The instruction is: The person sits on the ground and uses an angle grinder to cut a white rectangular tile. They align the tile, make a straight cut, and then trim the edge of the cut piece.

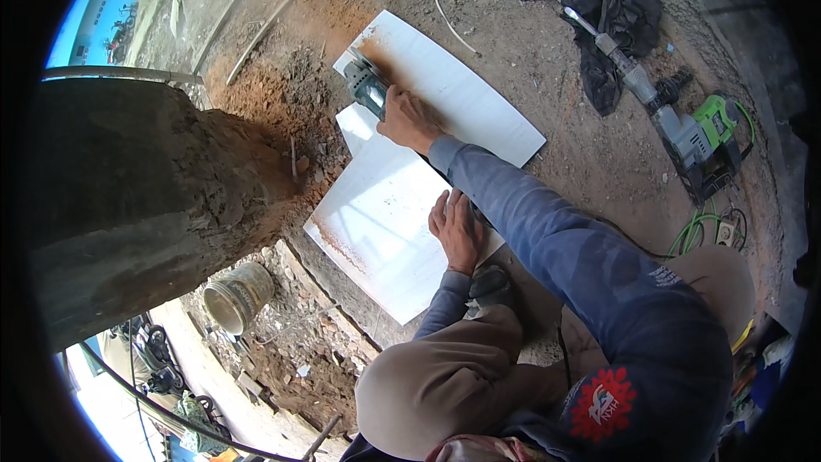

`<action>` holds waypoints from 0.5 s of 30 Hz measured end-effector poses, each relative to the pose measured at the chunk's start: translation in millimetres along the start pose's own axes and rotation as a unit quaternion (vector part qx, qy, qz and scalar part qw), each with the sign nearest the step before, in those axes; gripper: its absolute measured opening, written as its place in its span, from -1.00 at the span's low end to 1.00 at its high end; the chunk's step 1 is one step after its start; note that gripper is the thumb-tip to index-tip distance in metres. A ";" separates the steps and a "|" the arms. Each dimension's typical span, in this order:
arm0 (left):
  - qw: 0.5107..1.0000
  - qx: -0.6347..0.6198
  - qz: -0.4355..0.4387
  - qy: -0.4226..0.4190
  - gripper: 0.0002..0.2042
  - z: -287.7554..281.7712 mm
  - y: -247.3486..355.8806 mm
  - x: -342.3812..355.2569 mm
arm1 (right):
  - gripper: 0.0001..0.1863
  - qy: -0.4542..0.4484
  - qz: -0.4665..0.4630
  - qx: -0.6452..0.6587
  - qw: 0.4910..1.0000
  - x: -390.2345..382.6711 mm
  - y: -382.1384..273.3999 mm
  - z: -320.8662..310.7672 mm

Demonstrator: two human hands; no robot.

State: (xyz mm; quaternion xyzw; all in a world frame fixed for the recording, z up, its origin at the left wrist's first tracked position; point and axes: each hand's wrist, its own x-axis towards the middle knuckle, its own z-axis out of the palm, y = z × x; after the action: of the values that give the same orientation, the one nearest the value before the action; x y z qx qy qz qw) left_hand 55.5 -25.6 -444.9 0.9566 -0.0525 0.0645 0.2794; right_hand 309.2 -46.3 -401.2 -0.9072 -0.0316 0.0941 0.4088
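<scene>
My right hand (409, 120) is wrapped round the body of a dark green angle grinder (368, 90). Its disc end rests at the far edge of a white tile (466, 107), where reddish-brown dust is spread. A second white area of tile (376, 192) lies nearer to me; whether the two are joined cannot be told. On this nearer part my left hand (457, 231) lies with its fingers stretched out, close to my shoe (492, 287). A dark strip beside the left hand, perhaps the grinder's cord, is partly hidden by my right sleeve.
A thick column (145, 197) with a broken base stands at left, a dirty bucket (239, 298) near it. At right lie a green and grey demolition hammer (693, 137), a dark cloth (611, 13) and a green cord (697, 227) by a socket. Rubble covers the ground.
</scene>
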 end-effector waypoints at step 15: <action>1.000 0.010 -0.003 -0.003 -0.58 -0.7 1.6 1.2 | -0.15 -0.026 0.004 0.012 1.000 -16.3 4.0 -9.3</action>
State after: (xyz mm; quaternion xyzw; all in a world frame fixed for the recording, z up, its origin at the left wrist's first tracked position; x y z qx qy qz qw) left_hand 56.3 -26.7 -443.3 0.9596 -0.0497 0.0615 0.2702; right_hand 295.0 -58.0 -395.8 -0.8995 -0.0378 0.1200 0.4184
